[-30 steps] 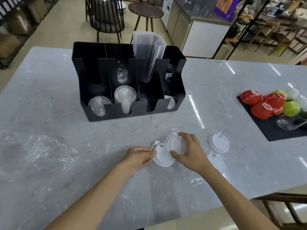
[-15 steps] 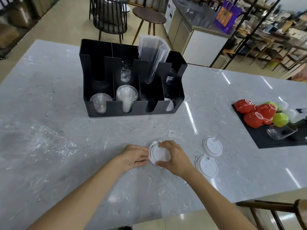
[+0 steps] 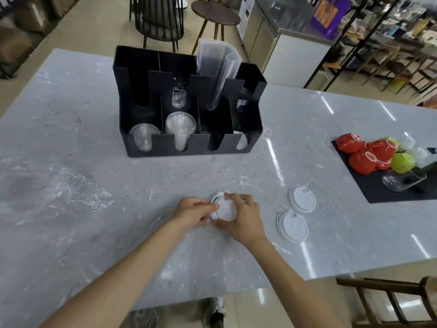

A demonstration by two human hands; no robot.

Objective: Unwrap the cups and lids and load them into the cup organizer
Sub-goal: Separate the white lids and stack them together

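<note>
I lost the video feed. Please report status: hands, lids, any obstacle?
Left hand and right hand both grip lid stack. Two lids loose on table. Path to organizer clear.

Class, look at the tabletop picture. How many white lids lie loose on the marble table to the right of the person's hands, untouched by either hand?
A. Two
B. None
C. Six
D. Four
A: one white lid and a second white lid lie flat on the table, clear of the right hand and left hand, which together hold a lid stack.
</note>
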